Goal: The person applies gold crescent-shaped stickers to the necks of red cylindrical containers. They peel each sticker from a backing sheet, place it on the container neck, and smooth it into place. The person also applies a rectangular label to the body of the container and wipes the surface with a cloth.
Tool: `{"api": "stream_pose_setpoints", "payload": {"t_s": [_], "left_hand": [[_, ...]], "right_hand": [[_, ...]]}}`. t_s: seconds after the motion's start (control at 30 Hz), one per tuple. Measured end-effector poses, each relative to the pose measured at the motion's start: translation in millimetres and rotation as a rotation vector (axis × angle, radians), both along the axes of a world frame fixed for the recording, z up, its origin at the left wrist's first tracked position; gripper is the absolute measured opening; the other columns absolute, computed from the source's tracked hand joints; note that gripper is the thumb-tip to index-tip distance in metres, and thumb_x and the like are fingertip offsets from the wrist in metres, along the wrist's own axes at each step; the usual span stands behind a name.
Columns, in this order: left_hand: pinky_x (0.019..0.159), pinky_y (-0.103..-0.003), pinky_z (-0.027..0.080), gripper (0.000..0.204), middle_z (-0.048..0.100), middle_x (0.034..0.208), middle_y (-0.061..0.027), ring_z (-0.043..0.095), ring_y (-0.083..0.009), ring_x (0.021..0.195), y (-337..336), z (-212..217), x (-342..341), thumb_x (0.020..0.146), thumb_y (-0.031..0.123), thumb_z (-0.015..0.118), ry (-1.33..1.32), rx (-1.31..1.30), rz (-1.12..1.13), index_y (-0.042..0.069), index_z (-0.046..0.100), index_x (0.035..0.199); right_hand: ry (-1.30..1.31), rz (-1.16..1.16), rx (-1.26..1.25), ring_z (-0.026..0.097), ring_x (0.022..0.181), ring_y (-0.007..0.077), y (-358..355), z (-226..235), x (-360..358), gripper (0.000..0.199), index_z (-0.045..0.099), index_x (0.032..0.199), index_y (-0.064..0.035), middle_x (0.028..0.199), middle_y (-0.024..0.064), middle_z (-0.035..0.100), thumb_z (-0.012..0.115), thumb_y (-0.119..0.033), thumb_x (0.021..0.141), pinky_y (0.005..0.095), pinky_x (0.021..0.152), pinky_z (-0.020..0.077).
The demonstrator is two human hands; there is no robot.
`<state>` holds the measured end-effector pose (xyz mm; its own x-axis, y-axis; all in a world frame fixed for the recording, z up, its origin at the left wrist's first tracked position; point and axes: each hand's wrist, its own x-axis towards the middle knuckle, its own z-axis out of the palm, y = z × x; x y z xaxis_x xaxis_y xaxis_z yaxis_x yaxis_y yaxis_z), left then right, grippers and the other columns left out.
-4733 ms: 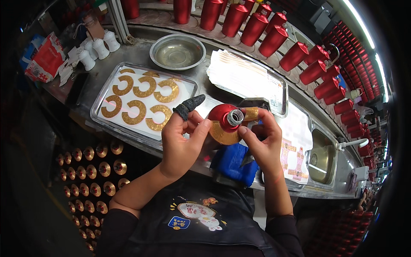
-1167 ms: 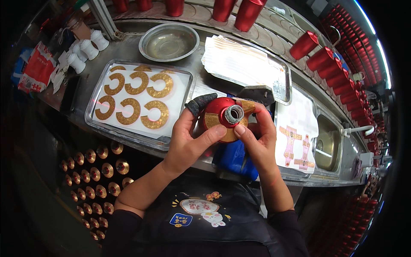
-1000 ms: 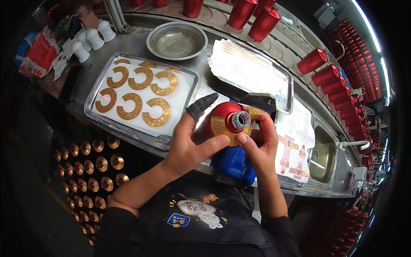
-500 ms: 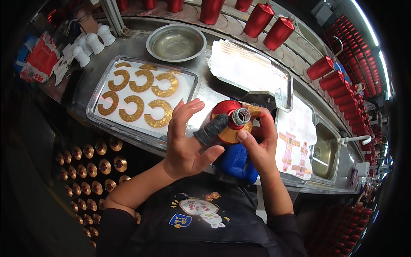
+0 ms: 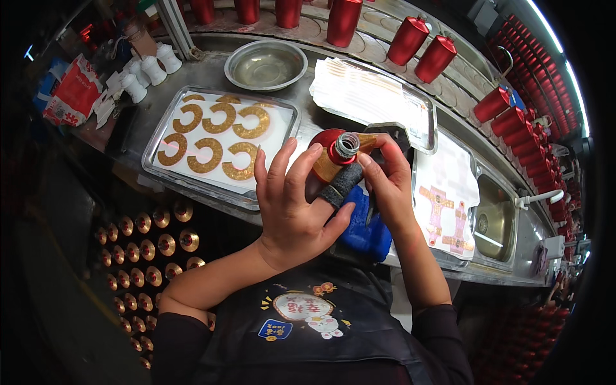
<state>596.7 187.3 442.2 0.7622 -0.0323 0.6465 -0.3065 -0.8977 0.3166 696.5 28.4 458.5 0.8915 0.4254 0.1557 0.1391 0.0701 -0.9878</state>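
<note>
My left hand (image 5: 292,208) cradles the red bottle (image 5: 328,144) over the near counter edge, neck toward me; my right hand (image 5: 388,183) grips its far-right side, probably pressing the gold label (image 5: 327,172).

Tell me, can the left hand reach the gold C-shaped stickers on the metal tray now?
Probably yes: the gold C-shaped stickers lie uncovered just beside the left hand, though it would have to leave the red bottle.
</note>
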Motion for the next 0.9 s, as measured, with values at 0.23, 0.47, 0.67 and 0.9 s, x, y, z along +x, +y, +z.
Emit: {"api": "stream_pose_setpoints", "payload": {"t_s": [0.23,0.47,0.67,0.9], "left_hand": [[0.11,-0.072,0.012,0.02,0.037,0.15,-0.0194,0.026,-0.0485,0.142,-18,6,11,0.077,0.027,0.078,-0.047,0.031,0.032,0.008,0.075,0.082],[0.107,-0.043,0.042,0.084,0.036,0.142,-0.0207,0.043,-0.0396,0.13,-19,-9,21,0.061,0.017,0.094,0.004,-0.454,0.031,0.005,0.054,0.134],[0.105,-0.036,0.045,0.088,0.057,0.125,-0.011,0.058,-0.0245,0.119,22,4,49,0.061,0.011,0.093,0.499,-1.038,-0.513,0.005,0.05,0.137],[0.108,-0.038,0.042,0.096,0.049,0.133,-0.0099,0.05,-0.0244,0.127,24,-5,40,0.056,0.016,0.097,0.555,-0.874,-0.435,0.008,0.048,0.138]], "right_hand": [[-0.01,0.097,0.074,0.05,0.085,0.0042,-6,-4,20,0.019,0.065,0.113,-0.002,0.1,-0.0009,0.065,0.06,-0.013,0.097,0.0209,0.075,0.0389],[-0.049,0.116,0.054,0.066,0.101,0.0116,-8,-15,19,0.029,0.062,0.117,0.002,0.116,0.005,0.062,0.071,-0.009,0.092,0.0247,0.086,0.0563],[0.009,0.053,0.08,0.058,0.082,0.0045,-13,-19,19,0.036,0.067,0.115,-0.0018,0.108,0.0028,0.056,0.077,-0.017,0.084,0.0201,0.068,0.0488],[0.135,0.072,0.154,0.052,0.075,-0.0005,-14,-16,7,0.037,0.067,0.115,-0.0015,0.105,-0.0014,0.051,0.08,-0.013,0.083,0.0196,0.061,0.0422]]}}
